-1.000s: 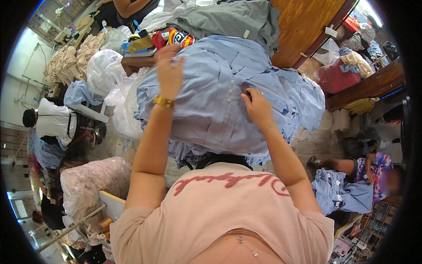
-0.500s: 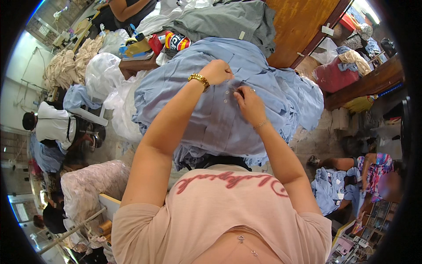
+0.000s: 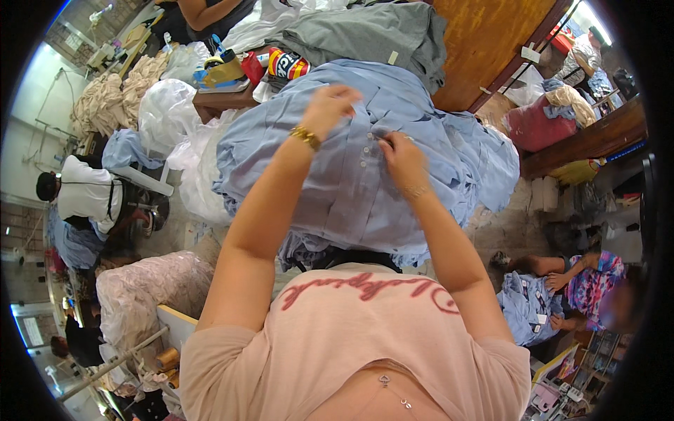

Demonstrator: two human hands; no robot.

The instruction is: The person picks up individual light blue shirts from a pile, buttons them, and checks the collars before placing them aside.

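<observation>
A large heap of light blue shirts (image 3: 309,196) lies in front of me, the top one with its front facing up. Along its placket runs a row of small pale buttons (image 3: 366,150). My right hand (image 3: 406,163) is beside the uppermost visible buttons, thumb and fingertips closed on the shirt's cloth. Raised a little to the left of the placket, my left hand (image 3: 331,110) is smeared by motion, so I cannot make out whether its fingers hold anything. A gold bracelet (image 3: 306,137) circles my left wrist.
Grey cloth (image 3: 365,35) lies beyond the heap, with a red and yellow packet (image 3: 288,64) at its left. Clear plastic bags (image 3: 168,116) bulge on the left. A wooden panel (image 3: 491,35) stands far right. A person handles blue garments (image 3: 526,302) at the lower right.
My left hand has lifted off the placket and moved left and slightly away from me. My right hand has stayed by the buttons, shifting slightly.
</observation>
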